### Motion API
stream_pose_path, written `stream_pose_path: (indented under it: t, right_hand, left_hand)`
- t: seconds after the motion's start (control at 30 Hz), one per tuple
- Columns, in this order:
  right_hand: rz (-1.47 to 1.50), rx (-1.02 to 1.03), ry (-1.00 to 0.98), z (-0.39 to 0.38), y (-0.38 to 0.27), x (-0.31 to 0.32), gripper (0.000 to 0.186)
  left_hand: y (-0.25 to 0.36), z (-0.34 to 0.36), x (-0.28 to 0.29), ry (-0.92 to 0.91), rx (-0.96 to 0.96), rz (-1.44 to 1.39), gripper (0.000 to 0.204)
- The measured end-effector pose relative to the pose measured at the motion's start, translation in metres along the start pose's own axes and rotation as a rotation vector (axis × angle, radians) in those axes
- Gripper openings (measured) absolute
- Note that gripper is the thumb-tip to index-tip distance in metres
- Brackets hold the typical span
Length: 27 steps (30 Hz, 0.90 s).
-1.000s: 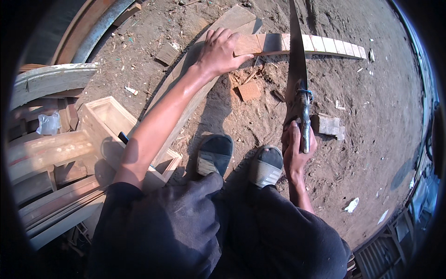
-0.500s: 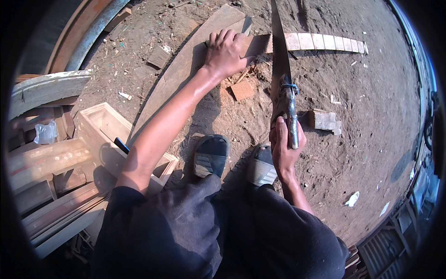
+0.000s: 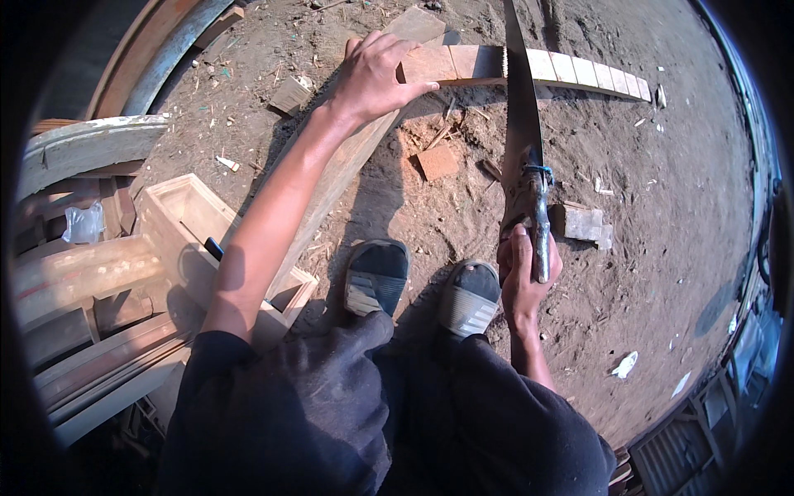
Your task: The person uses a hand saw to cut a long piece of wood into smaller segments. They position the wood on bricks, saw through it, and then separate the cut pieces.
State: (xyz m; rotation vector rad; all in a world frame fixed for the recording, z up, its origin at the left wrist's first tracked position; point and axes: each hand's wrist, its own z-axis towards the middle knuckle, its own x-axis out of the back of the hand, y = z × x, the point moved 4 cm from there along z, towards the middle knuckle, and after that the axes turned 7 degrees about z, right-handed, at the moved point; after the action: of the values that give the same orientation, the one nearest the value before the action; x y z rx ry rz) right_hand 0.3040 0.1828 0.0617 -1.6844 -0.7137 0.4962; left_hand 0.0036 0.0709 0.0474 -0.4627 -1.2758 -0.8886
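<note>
My left hand (image 3: 376, 78) grips the left end of a curved wooden strip (image 3: 562, 68), its thumb along the near edge. Dark lines cross the strip at intervals. Under that end lies a long wooden plank (image 3: 347, 174), slanting toward me. My right hand (image 3: 529, 269) is closed round the handle of a handsaw (image 3: 523, 107), whose blade points away from me. From this view the blade passes over the strip's middle; whether it touches the wood, I cannot tell.
A small reddish wood offcut (image 3: 437, 162) lies on sawdust between my hands. Right of the saw handle sits a wood block (image 3: 581, 223). Wooden frames (image 3: 186, 215) are stacked at my left. My sandalled feet (image 3: 377, 277) stand on bare dirt. Another offcut (image 3: 290, 96) lies beyond the plank.
My left hand has shifted left, showing more of the strip's near end. The saw in my right hand has moved right and slightly toward me, away from its earlier place beside the left hand.
</note>
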Motion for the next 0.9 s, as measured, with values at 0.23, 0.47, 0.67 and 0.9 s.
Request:
stream_pose_path:
  t: [0.23,0.47,0.67,0.9]
  right_hand:
    - [0.043,-0.031,-0.01,0.003,-0.008,0.007,0.018]
    - [-0.082,0.168,0.12,0.004,0.022,0.038,0.022]
    - [0.058,0.091,0.318,0.007,0.017,0.06,0.027]
    - [0.08,0.113,0.375,0.003,0.034,0.088,0.022]
  left_hand:
    - [-0.018,-0.004,-0.005,-0.162,0.107,-0.028,0.075]
    - [-0.016,0.001,-0.008,-0.166,0.065,-0.011,0.088]
    - [0.058,0.07,-0.034,-0.293,-0.192,0.158,0.094]
    - [0.083,0.106,-0.086,-0.337,-0.261,0.162,0.068]
